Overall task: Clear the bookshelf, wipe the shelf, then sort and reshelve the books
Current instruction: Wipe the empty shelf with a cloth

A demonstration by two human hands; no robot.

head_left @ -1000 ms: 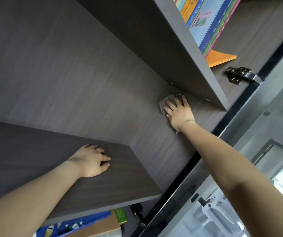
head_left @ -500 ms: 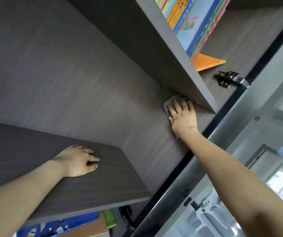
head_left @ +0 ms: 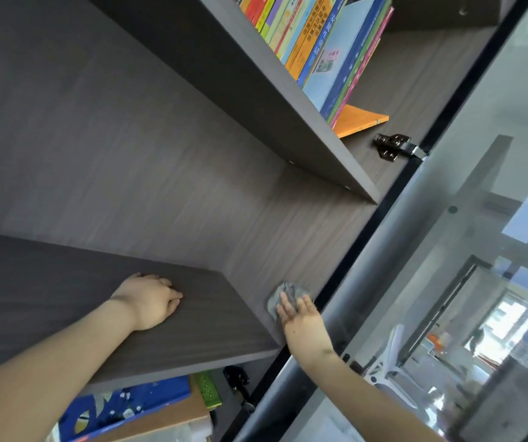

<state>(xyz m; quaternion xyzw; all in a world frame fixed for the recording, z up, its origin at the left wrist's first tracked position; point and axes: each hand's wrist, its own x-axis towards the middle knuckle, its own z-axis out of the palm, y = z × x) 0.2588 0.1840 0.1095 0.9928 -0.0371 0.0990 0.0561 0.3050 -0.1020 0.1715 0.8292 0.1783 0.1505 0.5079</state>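
Note:
The dark wood-grain shelf board (head_left: 65,298) holds no books. My left hand (head_left: 148,301) rests on it, fingers loosely curled, holding nothing. My right hand (head_left: 301,317) presses a small grey cloth (head_left: 283,296) with straight fingers against the cabinet's right side wall (head_left: 304,224), just above the board's right end. A row of colourful books (head_left: 326,49) stands on the shelf above, with an orange book (head_left: 358,121) lying flat beside it.
A glass cabinet door (head_left: 447,250) with a black frame stands open on the right, hung on a metal hinge (head_left: 395,146). Below the board lie a blue book (head_left: 128,400), a green item (head_left: 208,389) and a brown cardboard piece (head_left: 167,422).
My right hand has slid the cloth down the side wall from under the upper shelf to just above the lower board. The left hand has stayed on the board.

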